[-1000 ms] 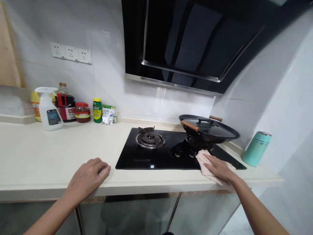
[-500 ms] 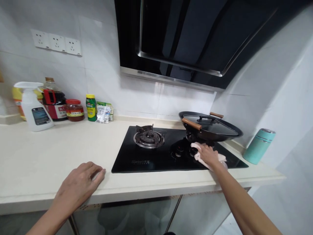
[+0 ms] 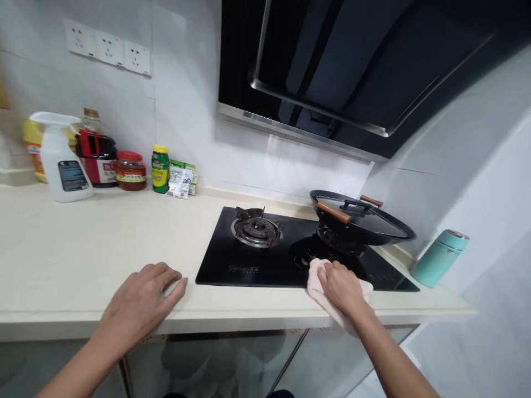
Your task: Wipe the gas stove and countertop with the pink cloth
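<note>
My right hand (image 3: 342,284) presses a pale pink cloth (image 3: 318,284) against the front edge of the black gas stove (image 3: 265,276), close to the control knobs (image 3: 306,258). Part of the cloth hangs over the counter's edge. On the pale countertop (image 3: 174,229), left of the stove, rests my left hand (image 3: 143,296), holding nothing, its thumb apart from loosely bent fingers. A lidded wok (image 3: 373,235) with wooden handles sits on the right burner. The left burner (image 3: 257,229) is bare.
A black range hood (image 3: 315,127) overhangs the stove. At the right end stands a mint-green flask (image 3: 442,257). Along the wall at left are a white spray bottle (image 3: 64,166), a dark sauce jug (image 3: 102,160), a red-lidded jar (image 3: 131,174), a green bottle (image 3: 160,171) and small packets (image 3: 180,182).
My right hand has drawn the cloth left and toward me, from beside the knobs to the stove's front edge. My left hand stays on the counter. The view has shifted slightly.
</note>
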`<state>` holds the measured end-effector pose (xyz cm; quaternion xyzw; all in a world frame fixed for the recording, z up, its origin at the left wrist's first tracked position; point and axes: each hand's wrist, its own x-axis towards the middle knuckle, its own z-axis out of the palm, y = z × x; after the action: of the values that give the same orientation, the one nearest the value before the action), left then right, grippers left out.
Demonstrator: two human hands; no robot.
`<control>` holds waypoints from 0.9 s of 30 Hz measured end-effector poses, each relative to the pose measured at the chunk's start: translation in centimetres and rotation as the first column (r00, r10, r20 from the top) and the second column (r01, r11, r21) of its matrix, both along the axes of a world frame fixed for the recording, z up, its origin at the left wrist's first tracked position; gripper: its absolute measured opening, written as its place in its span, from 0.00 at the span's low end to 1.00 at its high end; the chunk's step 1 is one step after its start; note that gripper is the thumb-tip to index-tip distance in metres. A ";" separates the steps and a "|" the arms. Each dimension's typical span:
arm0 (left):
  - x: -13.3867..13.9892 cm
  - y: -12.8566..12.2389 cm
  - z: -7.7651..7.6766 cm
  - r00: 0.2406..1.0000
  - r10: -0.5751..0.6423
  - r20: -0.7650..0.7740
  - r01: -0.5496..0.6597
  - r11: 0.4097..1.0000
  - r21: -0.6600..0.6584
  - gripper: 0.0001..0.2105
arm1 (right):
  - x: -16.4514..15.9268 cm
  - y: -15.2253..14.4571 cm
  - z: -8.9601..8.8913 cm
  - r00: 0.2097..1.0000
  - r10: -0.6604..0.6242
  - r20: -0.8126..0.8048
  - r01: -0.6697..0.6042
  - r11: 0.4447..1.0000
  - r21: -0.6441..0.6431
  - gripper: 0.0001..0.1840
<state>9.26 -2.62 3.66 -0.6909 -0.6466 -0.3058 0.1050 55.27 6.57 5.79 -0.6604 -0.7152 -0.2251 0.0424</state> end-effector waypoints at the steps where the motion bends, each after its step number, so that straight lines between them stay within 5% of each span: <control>1: 0.0 0.0 0.0 1.000 0.000 -0.026 0.000 1.000 -0.005 0.18 | -0.6 0.5 0.4 1.000 -0.030 -0.001 0.030 1.000 0.001 0.24; 7: 0.1 -0.3 0.0 0.997 -0.011 -0.078 0.011 1.000 -0.006 0.19 | -1.7 -0.5 0.2 0.999 -0.037 0.013 0.036 0.997 0.061 0.23; 12: 0.3 -0.4 -0.2 0.996 0.000 -0.084 0.002 1.000 0.021 0.19 | -5.2 -3.6 -1.1 0.983 0.180 0.022 -0.181 0.981 0.064 0.22; 17: 0.6 -0.7 -0.1 0.997 0.009 -0.082 -0.007 1.000 0.024 0.17 | -11.4 -1.2 0.1 0.933 0.352 -0.077 -0.355 0.934 -0.033 0.23; 22: 0.8 -1.2 0.0 1.000 0.022 -0.022 -0.021 0.999 0.049 0.16 | -14.2 3.2 1.7 0.950 0.235 -0.205 -0.265 0.955 -0.132 0.24; 27: 0.9 -1.4 0.0 1.000 0.018 -0.005 -0.018 0.999 0.037 0.15 | -14.7 2.4 0.8 0.953 0.195 -0.230 -0.227 0.966 -0.122 0.25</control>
<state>10.21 -4.05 3.68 -0.6839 -0.6468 -0.3146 0.1223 40.54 9.00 6.64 -0.6017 -0.7876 -0.0928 0.0951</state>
